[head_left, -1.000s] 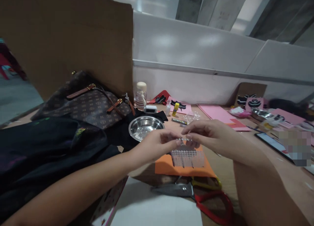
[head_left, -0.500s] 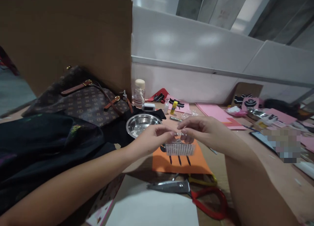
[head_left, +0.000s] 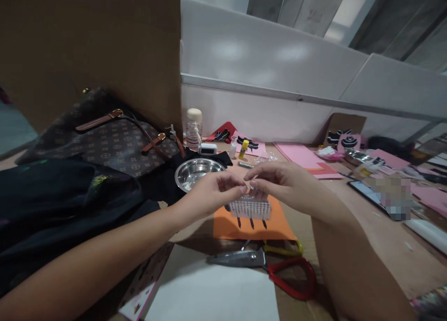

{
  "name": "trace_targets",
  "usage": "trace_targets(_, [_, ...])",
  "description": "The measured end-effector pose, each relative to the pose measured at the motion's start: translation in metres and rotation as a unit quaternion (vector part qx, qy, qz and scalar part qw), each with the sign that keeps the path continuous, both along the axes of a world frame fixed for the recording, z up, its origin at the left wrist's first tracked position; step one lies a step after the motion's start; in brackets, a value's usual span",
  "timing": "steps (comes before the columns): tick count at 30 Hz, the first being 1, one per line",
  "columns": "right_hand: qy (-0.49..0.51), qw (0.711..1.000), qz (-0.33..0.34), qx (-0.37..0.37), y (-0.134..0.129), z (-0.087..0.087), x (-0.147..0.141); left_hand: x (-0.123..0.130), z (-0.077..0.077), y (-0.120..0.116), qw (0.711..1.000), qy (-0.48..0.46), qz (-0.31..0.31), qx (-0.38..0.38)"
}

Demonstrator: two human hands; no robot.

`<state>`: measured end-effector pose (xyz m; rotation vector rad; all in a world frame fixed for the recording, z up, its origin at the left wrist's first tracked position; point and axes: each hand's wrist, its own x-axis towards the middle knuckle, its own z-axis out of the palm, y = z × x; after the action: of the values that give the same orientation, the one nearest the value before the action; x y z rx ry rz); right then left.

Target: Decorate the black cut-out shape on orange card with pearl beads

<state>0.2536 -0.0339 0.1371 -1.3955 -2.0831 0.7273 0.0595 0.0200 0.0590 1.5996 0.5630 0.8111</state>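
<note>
My left hand (head_left: 217,191) and my right hand (head_left: 284,183) meet over a sheet of orange paper (head_left: 275,230), thumbs and fingers pinched close together. Between them hangs a small sheet of shiny stick-on gems (head_left: 250,209) in tight rows. Fingers of both hands pinch its upper edge, partly hiding it. Several dark pointed strokes (head_left: 252,223) show on the orange paper below the gems. Nearer to me lie scissors with red handles (head_left: 293,274) on white paper (head_left: 213,288), and yellow-handled scissors (head_left: 282,248) partly under them.
A steel bowl (head_left: 181,179) with small white bits stands behind my left hand. A patterned handbag (head_left: 108,139) and dark cloth (head_left: 70,209) lie left. Farther back are a bottle (head_left: 194,128), a glue stick (head_left: 243,149) and pink paper (head_left: 296,158). A phone (head_left: 370,197) lies right.
My fingertips have come closer together at the gem sheet's top edge. The whole view has shifted slightly, so things sit a little farther left and higher.
</note>
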Motion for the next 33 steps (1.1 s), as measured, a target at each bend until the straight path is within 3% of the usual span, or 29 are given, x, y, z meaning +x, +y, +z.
trace_targets(18, [-0.003, 1.0, 0.01, 0.014, -0.002, -0.003, -0.003, 0.002, 0.004, -0.002, 1.0, -0.004, 0.004, -0.014])
trace_targets(25, [0.056, 0.998, -0.02, 0.033, 0.0, -0.005, -0.003, -0.001, 0.007, 0.006, 1.0, -0.006, 0.0, 0.008])
trace_targets(33, [0.084, 0.996, -0.004, 0.034, -0.002, -0.005, -0.005, -0.004, 0.008, 0.007, 0.999, -0.015, 0.025, 0.02])
